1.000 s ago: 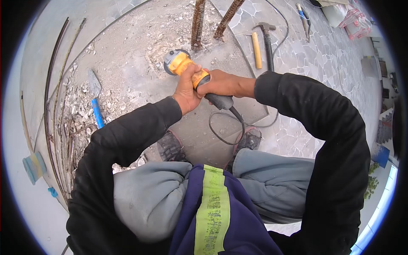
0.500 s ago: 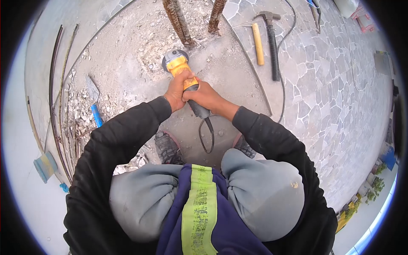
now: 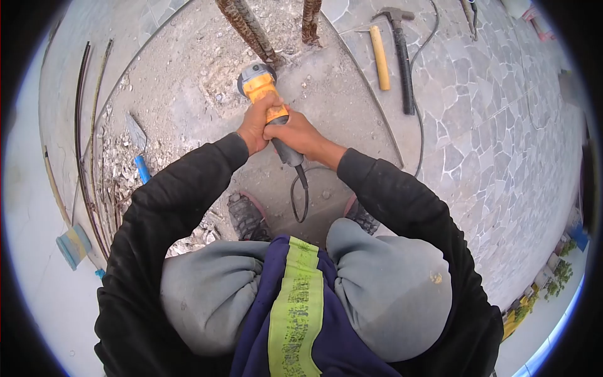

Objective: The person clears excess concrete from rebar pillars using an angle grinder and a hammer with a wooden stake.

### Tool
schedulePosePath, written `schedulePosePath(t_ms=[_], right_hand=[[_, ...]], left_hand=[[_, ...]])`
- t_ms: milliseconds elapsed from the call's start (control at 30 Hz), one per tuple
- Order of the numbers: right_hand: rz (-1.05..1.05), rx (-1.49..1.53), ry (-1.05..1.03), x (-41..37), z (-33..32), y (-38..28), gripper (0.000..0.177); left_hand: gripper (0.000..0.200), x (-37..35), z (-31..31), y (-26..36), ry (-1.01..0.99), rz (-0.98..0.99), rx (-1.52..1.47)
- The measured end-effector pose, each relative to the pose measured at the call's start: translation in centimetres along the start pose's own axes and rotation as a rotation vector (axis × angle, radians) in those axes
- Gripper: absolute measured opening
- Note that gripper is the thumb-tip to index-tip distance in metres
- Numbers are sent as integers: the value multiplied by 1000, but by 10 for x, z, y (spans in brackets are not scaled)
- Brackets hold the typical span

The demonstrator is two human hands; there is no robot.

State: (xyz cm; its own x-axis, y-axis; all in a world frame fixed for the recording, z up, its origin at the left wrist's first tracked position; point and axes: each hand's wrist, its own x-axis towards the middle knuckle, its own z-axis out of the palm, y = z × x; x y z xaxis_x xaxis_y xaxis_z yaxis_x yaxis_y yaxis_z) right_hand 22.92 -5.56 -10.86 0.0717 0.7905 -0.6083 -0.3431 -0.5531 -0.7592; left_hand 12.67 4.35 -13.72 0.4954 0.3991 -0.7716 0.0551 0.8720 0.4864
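Both of my hands are wrapped round a yellow and grey angle grinder (image 3: 259, 88). My left hand (image 3: 255, 124) grips the yellow body close behind the head, and my right hand (image 3: 298, 132) holds the darker rear part. The disc end lies right by the foot of a rusty steel bar (image 3: 248, 30), over broken concrete (image 3: 220, 78). From the tool's back end a black cord (image 3: 294, 201) loops down between my shoes. Farther right, a second rusty bar (image 3: 311, 22) stands up from the same rough patch.
A hammer (image 3: 402, 63) and a yellow-handled tool (image 3: 379, 58) lie to the right, beside a long cable (image 3: 419, 125). On the left are a blue-handled trowel (image 3: 142, 168), rubble (image 3: 122, 135), thin rods (image 3: 80, 119) and a blue-green block (image 3: 73, 246). Stone paving (image 3: 483, 138) stretches right.
The grinder and both hands have shifted slightly left and up in view, and the disc end sits nearer the bar's foot. The whole view has moved a little too. Both grips stay the same.
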Motion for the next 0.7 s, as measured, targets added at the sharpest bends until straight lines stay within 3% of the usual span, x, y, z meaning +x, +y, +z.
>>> schedulePosePath(t_ms=[700], right_hand=[[-24, 57, 20, 18, 9, 10, 46]], left_hand=[[28, 8, -11, 12, -24, 14, 62]])
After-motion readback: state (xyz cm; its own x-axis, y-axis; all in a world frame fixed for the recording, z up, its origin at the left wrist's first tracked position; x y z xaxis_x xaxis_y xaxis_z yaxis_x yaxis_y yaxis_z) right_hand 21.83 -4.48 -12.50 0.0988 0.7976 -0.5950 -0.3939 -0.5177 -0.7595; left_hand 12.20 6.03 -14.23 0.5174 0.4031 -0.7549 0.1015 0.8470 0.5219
